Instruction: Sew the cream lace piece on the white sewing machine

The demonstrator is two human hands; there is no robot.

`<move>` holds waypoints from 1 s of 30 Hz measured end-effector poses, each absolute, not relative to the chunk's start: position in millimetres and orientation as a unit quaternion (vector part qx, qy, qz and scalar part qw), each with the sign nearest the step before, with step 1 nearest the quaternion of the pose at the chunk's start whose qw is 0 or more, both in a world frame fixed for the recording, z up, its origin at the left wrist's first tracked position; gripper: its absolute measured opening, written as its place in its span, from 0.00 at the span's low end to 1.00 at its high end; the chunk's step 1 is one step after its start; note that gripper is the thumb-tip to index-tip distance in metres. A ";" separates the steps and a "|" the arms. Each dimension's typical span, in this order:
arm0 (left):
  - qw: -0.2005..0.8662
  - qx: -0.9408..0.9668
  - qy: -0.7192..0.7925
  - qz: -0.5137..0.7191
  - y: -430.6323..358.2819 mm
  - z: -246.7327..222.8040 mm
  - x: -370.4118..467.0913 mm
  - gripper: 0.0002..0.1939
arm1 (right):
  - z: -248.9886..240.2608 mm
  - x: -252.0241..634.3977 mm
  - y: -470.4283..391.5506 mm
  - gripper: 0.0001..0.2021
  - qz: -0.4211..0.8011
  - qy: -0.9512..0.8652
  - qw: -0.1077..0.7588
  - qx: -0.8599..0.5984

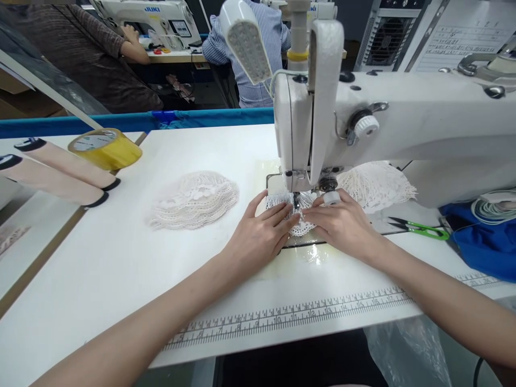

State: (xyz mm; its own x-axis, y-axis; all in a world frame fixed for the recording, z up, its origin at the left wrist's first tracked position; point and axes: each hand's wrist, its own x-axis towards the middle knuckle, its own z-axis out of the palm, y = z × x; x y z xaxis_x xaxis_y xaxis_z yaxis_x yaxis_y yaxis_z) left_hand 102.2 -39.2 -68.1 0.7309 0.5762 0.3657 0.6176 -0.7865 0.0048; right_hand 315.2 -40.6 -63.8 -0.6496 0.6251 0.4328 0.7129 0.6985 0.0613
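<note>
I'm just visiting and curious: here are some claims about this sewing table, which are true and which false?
1. Both hands, the left hand and the right hand, lie flat on a lace piece under the needle. True.
2. A stack of lace pieces lies left of the machine. True.
3. The tape roll is red. False: it is yellow.
4. The green-handled scissors are in the right hand. False: they lie on the table, right of it.
5. The right hand wears something white on one finger. True.
</note>
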 end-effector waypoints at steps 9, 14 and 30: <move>-0.012 -0.911 -0.346 -0.224 -32.4 -71.1 104.5 0.16 | -67.9 313.6 -39.9 0.12 -0.105 -0.884 0.259 -0.375; -0.225 -0.845 -0.411 -0.258 -25.2 -62.5 108.1 0.15 | -69.2 310.5 -36.0 0.11 -0.019 -0.843 0.280 -0.459; 0.113 -0.929 -0.297 -0.189 -57.3 -67.6 101.4 0.15 | -71.6 314.7 -47.8 0.08 -0.072 -0.887 0.291 -0.351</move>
